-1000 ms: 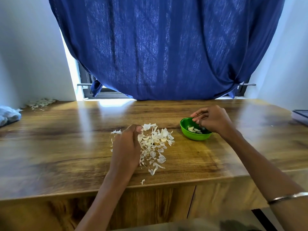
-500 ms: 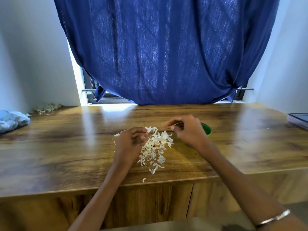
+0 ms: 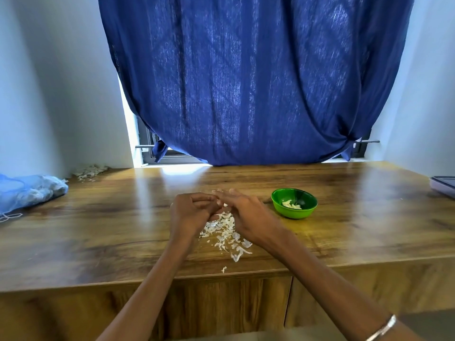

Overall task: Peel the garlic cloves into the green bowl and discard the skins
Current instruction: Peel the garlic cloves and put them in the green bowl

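A small green bowl (image 3: 294, 203) stands on the wooden table (image 3: 98, 230), right of my hands, with a few peeled garlic cloves (image 3: 291, 205) inside. A heap of white garlic skins (image 3: 224, 232) lies near the table's front edge. My left hand (image 3: 190, 214) and my right hand (image 3: 243, 214) meet above the far end of the heap, fingers curled together. A small white bit shows between the fingertips; whether it is a clove or skin is hidden.
A blue plastic bag (image 3: 27, 191) lies at the table's left edge, with another pile of skins (image 3: 89, 171) in the back left corner. A dark flat device (image 3: 443, 185) sits at the right edge. A blue curtain (image 3: 246, 82) hangs behind.
My right hand left the green bowl and came left to join my left hand over the skin heap. The bowl, half hidden before, is now fully in sight.
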